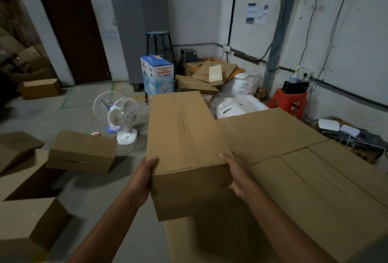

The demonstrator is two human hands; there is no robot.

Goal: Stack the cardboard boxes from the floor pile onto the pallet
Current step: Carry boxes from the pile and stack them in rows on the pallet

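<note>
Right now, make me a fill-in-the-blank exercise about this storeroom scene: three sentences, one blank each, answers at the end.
1. The left hand and right hand grip one cardboard box; the stacked boxes lie on its ____ side.
2. The plastic stool is ____ in colour.
3. The table fan stands on the ____.
Missing words: right; red; floor.
</note>
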